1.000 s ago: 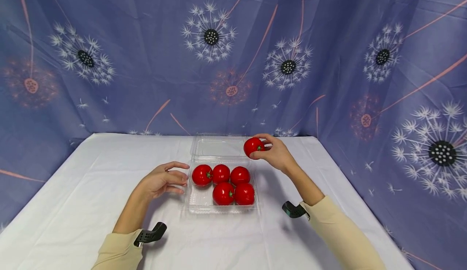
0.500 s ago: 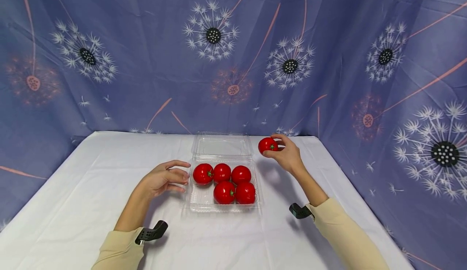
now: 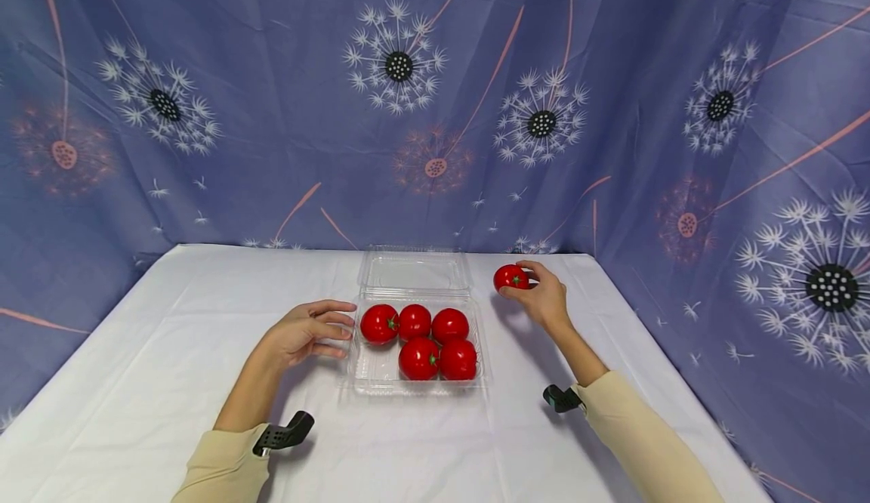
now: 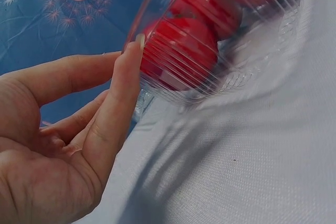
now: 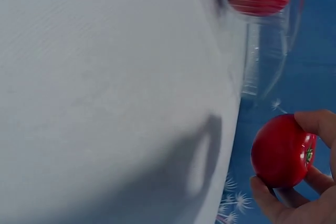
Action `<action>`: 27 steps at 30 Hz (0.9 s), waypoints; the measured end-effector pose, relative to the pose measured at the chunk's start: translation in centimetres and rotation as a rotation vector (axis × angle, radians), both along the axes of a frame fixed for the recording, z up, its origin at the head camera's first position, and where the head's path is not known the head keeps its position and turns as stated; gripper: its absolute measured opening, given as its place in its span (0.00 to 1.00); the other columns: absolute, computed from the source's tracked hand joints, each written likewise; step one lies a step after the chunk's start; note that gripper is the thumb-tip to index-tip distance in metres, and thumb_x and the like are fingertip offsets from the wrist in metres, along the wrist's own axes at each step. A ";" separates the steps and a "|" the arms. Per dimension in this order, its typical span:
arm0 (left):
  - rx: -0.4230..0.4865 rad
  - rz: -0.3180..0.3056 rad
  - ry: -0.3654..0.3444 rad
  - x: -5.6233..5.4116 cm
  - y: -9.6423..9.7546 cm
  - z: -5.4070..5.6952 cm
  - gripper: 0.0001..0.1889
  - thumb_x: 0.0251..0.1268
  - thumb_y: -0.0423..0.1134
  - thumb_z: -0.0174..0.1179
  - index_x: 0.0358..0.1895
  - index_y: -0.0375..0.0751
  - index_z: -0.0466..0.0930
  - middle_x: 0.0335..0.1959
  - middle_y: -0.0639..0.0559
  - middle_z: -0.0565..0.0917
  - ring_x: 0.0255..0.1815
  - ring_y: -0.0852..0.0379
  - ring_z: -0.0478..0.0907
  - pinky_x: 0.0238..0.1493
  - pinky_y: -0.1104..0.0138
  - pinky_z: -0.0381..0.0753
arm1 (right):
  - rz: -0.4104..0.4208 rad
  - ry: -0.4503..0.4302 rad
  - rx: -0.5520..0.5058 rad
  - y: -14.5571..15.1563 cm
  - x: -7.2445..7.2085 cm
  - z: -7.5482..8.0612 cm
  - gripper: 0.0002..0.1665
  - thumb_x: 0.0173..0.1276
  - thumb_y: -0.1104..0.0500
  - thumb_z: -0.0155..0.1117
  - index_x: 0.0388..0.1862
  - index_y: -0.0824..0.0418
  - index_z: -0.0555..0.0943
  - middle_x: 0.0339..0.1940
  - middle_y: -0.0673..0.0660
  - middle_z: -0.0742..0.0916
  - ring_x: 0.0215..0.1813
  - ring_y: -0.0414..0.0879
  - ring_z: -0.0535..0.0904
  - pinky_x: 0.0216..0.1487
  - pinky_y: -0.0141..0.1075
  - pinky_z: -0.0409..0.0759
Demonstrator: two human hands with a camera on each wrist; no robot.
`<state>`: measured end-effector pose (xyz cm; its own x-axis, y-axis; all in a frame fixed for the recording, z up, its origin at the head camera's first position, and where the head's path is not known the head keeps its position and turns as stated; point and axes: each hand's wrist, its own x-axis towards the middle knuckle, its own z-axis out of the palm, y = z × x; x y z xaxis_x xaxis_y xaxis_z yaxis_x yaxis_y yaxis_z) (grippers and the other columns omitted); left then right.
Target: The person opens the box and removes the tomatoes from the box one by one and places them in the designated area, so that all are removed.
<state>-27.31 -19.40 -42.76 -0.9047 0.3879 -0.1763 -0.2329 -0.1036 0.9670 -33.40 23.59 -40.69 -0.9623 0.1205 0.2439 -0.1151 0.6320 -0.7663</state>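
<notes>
A clear plastic clamshell box (image 3: 376, 368) lies in the middle of the table, its lid (image 3: 414, 270) folded back flat behind it. Several red tomatoes (image 3: 418, 359) sit inside; the front left of the box holds none. The right hand (image 3: 546, 299) grips one more tomato (image 3: 510, 277) between thumb and fingers, right of the lid; its green stem end (image 5: 309, 155) faces the palm in the right wrist view. Beside the box's left wall is the left hand (image 3: 304, 334), fingers loosely bent. In the left wrist view its fingertips (image 4: 137, 45) appear to touch that wall.
A white cloth (image 3: 149, 367) covers the table. Behind and to the right hangs a blue curtain (image 3: 285, 110) with dandelion prints. Each wrist carries a small black camera (image 3: 284, 433).
The right hand has carried its tomato from over the lid's right side out to the right, then slightly down towards the table. The left hand stays beside the box.
</notes>
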 end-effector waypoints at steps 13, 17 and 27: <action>-0.021 0.017 0.004 0.0 0.2 0.1 0.35 0.62 0.23 0.62 0.74 0.28 0.64 0.47 0.48 0.83 0.40 0.56 0.86 0.38 0.59 0.91 | -0.068 -0.057 0.013 1.0 -0.4 -1.8 0.39 0.59 0.52 0.78 0.69 0.58 0.78 0.65 0.68 0.82 0.71 0.68 0.62 0.69 0.60 0.66; -0.015 0.017 -0.001 0.1 0.2 0.2 0.35 0.62 0.23 0.62 0.74 0.28 0.63 0.46 0.48 0.83 0.39 0.57 0.86 0.38 0.59 0.91 | -0.082 -0.067 0.025 1.3 -0.5 -2.1 0.38 0.59 0.51 0.77 0.68 0.59 0.78 0.64 0.69 0.82 0.71 0.68 0.63 0.70 0.60 0.64; -0.009 0.017 -0.002 0.1 0.2 0.1 0.36 0.61 0.23 0.63 0.74 0.28 0.62 0.46 0.48 0.82 0.39 0.57 0.85 0.38 0.59 0.91 | -0.089 -0.096 0.032 1.4 -0.9 -2.6 0.38 0.60 0.50 0.76 0.69 0.58 0.78 0.64 0.69 0.82 0.72 0.70 0.62 0.70 0.61 0.64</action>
<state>-27.21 -19.24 -42.63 -0.9108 0.3704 -0.1821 -0.2335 -0.0986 0.9673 -34.27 24.97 -43.26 -0.9672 0.1999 0.1566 0.0152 0.6612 -0.7501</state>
